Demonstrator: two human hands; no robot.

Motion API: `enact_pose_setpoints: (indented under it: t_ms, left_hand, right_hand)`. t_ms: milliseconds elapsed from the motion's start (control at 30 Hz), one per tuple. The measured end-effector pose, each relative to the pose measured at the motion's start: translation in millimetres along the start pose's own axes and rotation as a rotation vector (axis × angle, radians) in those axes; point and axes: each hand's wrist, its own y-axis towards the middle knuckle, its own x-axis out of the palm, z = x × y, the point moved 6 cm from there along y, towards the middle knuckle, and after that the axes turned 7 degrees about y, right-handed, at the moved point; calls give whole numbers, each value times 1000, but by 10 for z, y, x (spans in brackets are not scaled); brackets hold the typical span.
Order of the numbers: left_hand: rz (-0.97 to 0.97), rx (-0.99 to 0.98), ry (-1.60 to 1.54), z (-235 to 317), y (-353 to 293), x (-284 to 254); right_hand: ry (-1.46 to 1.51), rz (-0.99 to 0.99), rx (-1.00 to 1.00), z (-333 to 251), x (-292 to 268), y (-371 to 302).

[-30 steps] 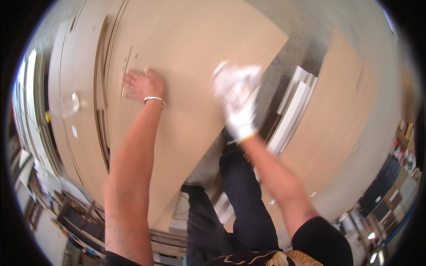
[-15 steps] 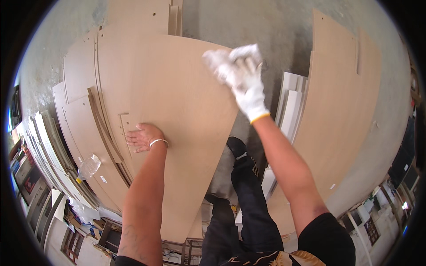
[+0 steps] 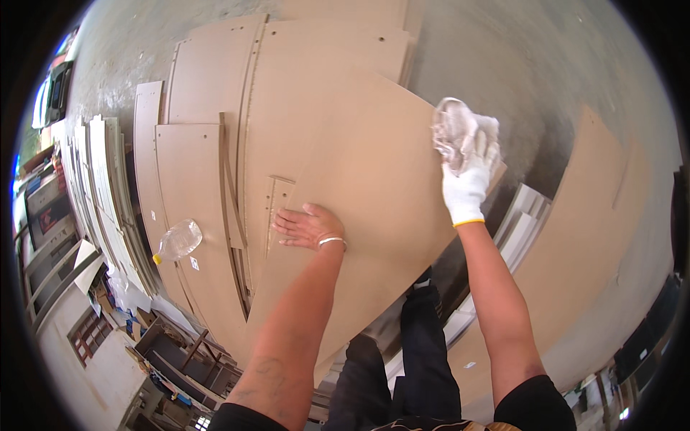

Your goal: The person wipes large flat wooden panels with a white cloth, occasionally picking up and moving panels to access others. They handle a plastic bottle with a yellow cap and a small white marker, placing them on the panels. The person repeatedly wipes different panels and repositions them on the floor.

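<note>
A large light-brown wood panel lies tilted across other boards in front of me. My left hand, bare and with a white band at the wrist, rests on it with the fingers spread, close to its left edge. My right hand wears a white knitted glove with a yellow cuff. It is closed on a crumpled whitish cloth at the panel's right edge. Part of the cloth is hidden by the gloved fingers.
On the stacked brown boards at the left lies a clear plastic bottle with a yellow cap. Long white strips stand farther left. More white strips and another brown panel lie on the right, over grey concrete floor.
The view has swung, shifting the boards and bottle rightward in it. My right hand, with the cloth, has moved along the panel's right edge. My left hand stays flat on the panel.
</note>
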Motion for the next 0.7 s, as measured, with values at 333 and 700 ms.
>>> enact_pose_setpoints:
  t_ms: [333, 700]
  left_hand:
    - [-11, 21, 86, 58, 3, -72]
    - [-93, 40, 25, 65, 17, -211]
  right_hand:
    - [-28, -121, -571, -2052, 1113, 929]
    - [1108, 170, 40, -875, 255, 25]
